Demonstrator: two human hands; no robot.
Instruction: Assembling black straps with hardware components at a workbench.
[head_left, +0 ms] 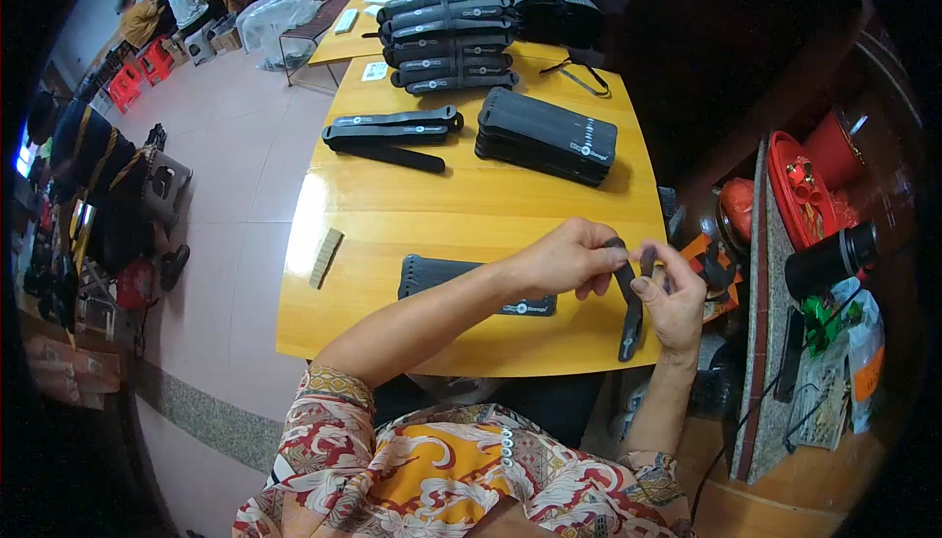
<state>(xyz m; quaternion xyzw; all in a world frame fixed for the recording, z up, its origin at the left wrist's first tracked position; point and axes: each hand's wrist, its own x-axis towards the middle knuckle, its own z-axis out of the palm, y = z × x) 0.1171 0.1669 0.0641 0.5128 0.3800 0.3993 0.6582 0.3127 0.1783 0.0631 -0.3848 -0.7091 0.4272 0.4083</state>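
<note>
My left hand [569,258] and my right hand [674,298] meet over the right front corner of a yellow wooden table [471,204]. Both pinch one narrow black strap [629,312], which hangs down from my fingers past the table's front edge. Just left of my hands, partly under my left forearm, lies a flat black strap piece [442,275] with a small light label. My sleeves are patterned in red, orange and white.
Further back on the table lie a stack of flat black pieces [548,134], loose black straps [391,132] and a larger pile [449,36]. A small pale block [326,256] sits at the left edge. To the right stand a red tray [800,195] and a black flask [832,258]. People sit far back left.
</note>
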